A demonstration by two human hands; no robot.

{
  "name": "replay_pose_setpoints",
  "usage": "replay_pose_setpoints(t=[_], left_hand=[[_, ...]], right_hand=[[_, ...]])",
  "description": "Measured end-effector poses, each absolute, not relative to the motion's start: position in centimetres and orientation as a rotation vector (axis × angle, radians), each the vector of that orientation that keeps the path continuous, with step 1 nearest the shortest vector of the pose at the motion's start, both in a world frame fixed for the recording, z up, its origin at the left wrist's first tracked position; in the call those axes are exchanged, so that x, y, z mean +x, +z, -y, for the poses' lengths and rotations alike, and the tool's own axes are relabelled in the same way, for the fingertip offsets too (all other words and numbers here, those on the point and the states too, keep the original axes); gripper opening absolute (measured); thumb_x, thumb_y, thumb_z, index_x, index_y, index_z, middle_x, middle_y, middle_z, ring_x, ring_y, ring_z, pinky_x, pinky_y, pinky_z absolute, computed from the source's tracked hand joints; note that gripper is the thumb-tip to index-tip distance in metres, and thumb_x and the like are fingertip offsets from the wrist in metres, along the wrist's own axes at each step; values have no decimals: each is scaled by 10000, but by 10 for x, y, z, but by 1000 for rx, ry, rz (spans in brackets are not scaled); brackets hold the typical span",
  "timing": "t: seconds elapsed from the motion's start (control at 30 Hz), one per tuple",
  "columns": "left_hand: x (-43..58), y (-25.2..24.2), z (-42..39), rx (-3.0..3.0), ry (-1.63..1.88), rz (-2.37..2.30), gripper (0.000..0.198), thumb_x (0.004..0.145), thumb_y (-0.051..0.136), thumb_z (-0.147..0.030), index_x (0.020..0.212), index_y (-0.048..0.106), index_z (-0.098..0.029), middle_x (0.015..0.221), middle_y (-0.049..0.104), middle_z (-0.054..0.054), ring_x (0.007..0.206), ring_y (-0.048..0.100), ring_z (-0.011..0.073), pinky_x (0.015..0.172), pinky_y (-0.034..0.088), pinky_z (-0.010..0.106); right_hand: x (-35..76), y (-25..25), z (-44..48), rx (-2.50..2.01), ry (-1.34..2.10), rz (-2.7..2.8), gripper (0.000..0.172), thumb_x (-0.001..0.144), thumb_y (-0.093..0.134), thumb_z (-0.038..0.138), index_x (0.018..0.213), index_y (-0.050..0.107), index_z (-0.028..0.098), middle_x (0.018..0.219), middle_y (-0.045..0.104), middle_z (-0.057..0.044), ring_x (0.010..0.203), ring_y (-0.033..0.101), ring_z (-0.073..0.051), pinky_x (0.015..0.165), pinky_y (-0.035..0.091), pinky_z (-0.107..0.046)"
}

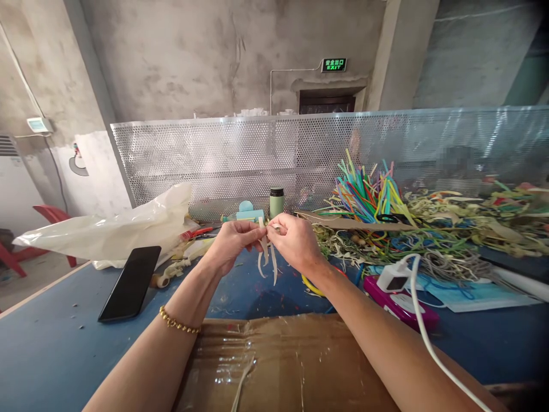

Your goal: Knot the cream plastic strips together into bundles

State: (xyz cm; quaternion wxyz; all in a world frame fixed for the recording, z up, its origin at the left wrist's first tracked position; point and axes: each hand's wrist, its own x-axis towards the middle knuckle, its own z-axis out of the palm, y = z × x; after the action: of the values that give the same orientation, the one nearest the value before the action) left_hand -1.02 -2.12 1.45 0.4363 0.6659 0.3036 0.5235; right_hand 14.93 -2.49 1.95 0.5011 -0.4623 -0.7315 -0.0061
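Both my hands meet above the middle of the blue table, fingertips pinched close together. Between the finger and thumb of my left hand (240, 240) are thin cream-white strips (273, 266), whose loose ends dangle below. My right hand (298, 240) is closed too, gripping the same strips from the other side. Where the strips pass between the fingers, they are partly hidden. A green bottle with a black lid (277, 202) stands right behind my hands, beside a light-blue object (250, 214).
A cardboard box (274, 360) lies in front of me. A black phone (131, 283) and plastic bag (128, 232) are at left. At right are a charger (393, 277) on a magenta power strip (403, 306), a blue mask (476, 292) and piled colourful strips (369, 191). A perforated metal screen (206, 166) stands behind.
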Motion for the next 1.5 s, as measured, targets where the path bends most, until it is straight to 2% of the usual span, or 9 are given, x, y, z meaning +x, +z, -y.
replay_pose_setpoints(t=[0.23,0.47,0.57,0.67,0.73,0.83,1.0,1.13,1.5], left_hand=[[-14,17,21,1663,1297,-742,257,771,724,-359,653,719,-130,592,647,57,523,518,107,541,329,263],[-14,17,21,1567,1305,-814,209,718,764,-314,657,718,-119,588,638,43,534,523,100,542,334,250],[-16,15,19,1544,1313,-846,194,695,775,-298,657,717,-116,601,642,45,535,525,101,539,339,252],[-17,14,16,1559,1312,-858,206,704,765,-310,661,717,-114,597,640,48,532,522,102,533,337,253],[-18,13,16,1595,1315,-858,212,721,751,-315,664,715,-114,584,633,45,533,519,104,532,339,253],[-17,14,17,1658,1347,-866,187,731,738,-285,661,712,-114,599,642,42,538,520,101,538,358,250],[-14,15,19,1712,1379,-867,139,737,720,-228,659,708,-114,618,655,33,538,527,95,546,389,239],[-14,16,20,1737,1368,-879,132,746,702,-211,656,704,-115,578,632,20,537,524,96,552,392,235],[-15,14,17,1907,1309,-1026,193,763,671,-245,603,669,-138,528,590,16,525,479,110,562,374,262]], right_hand=[[157,26,24,-939,321,1773,165,793,584,268,709,652,144,548,509,22,511,402,-98,479,287,-244],[165,26,17,-840,477,1748,159,775,624,270,676,633,146,555,512,25,492,399,-82,460,296,-230],[167,27,16,-863,642,1710,238,803,645,343,663,612,153,523,487,32,418,339,-60,402,243,-227],[170,28,15,-913,818,1670,344,889,560,421,683,614,150,481,451,39,358,258,-46,357,165,-232],[171,28,15,-945,866,1672,312,918,522,369,734,634,143,460,453,38,344,255,-46,351,147,-228],[173,27,15,-1008,906,1745,184,887,569,277,798,651,138,464,498,26,347,282,-45,355,141,-217],[172,26,19,-1018,1101,1897,230,855,650,368,789,636,148,482,504,26,368,272,-43,363,122,-221],[171,26,18,-1042,1067,1875,252,806,709,369,723,588,164,474,498,33,380,295,-49,370,142,-225],[178,30,17,-1074,757,1921,216,843,635,291,681,607,152,521,519,20,430,340,-57,428,226,-250]])
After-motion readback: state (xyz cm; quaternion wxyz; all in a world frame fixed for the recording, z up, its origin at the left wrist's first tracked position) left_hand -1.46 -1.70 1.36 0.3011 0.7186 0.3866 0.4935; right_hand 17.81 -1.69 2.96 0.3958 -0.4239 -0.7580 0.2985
